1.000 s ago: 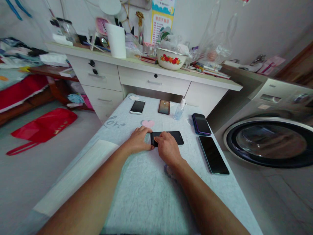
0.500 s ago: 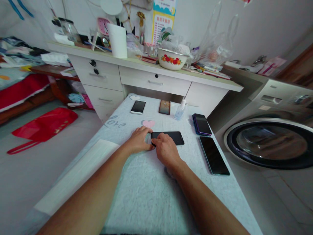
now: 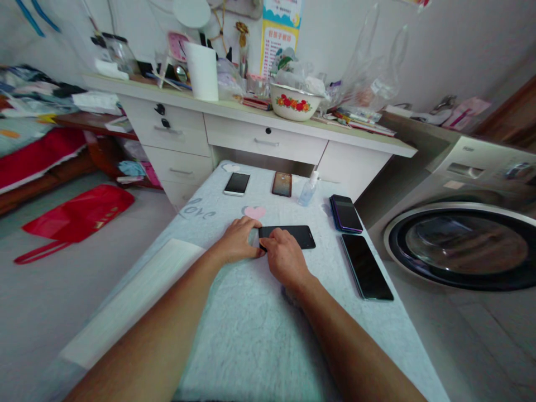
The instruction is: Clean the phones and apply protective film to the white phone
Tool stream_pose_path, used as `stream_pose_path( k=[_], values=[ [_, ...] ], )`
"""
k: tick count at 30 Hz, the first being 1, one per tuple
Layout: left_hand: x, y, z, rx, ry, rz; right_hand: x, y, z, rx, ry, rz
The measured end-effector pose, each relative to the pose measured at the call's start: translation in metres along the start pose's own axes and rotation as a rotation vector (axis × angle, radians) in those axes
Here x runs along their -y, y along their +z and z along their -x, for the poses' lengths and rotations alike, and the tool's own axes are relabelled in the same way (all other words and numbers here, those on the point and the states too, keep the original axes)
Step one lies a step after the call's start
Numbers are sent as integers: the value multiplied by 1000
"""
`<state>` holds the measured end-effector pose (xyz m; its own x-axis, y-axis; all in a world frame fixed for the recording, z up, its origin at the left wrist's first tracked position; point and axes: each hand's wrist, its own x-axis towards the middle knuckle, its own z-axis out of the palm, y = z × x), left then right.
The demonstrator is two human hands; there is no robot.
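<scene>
While two hands (image 3: pixel 238 240) (image 3: pixel 287 257) on one phone (image 3: pixel 303 236) — one spray bottle (image 3: pixel 308 191) beyond.

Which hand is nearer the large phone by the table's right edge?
Right. The right hand is to the left of the large phone, apart from it; the left hand is farther left.

Against the wall, a white drawer cabinet (image 3: pixel 238 131) carries a flowered bowl (image 3: pixel 295 106) filled with clear plastic, a white roll (image 3: pixel 201 72) standing upright, a pink clock (image 3: pixel 177 47) and a dark-lidded glass jar (image 3: pixel 120 53). Above the bowl hangs 1 blue-and-yellow poster (image 3: pixel 278 39). To the right stands 1 silver washing machine (image 3: pixel 452 162) with a round door. 1 red bag (image 3: pixel 84 215) lies on the floor (image 3: pixel 54 301) at left, near a bed (image 3: pixel 37 153).
</scene>
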<state>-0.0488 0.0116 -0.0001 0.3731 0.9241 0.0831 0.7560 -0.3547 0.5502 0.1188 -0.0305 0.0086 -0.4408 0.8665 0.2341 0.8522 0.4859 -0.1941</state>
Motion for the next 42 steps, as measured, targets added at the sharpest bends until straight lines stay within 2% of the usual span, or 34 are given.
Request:
stream_pose_path(
  k=[42],
  values=[
    [0, -1, 1, -15, 6, 22, 1, -1, 0, 2, 11, -9]
  ],
)
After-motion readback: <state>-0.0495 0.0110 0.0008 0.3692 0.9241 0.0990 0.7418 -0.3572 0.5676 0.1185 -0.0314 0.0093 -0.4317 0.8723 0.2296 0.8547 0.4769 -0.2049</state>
